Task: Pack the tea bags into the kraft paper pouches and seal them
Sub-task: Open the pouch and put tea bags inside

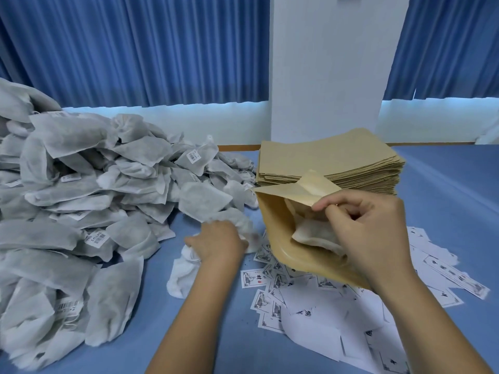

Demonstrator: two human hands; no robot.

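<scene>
Head view, 4 o'clock: pinching the open pouch (272,220) lip with right hand (372,230). 6 o'clock: left hand (216,244) curled round a tea bag (247,230), beside the 9 o'clock pile (81,184). Keep mouth wide; slide bag in flat.

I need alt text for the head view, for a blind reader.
The right hand pinches open a kraft pouch holding tea bags, while the left hand grips another tea bag beside a large pile. A stack of empty pouches and printed labels lie on the blue table.

Bright, even, cool indoor light; soft faint shadows; wide-angle bowing at edges; slight motion blur.
</scene>
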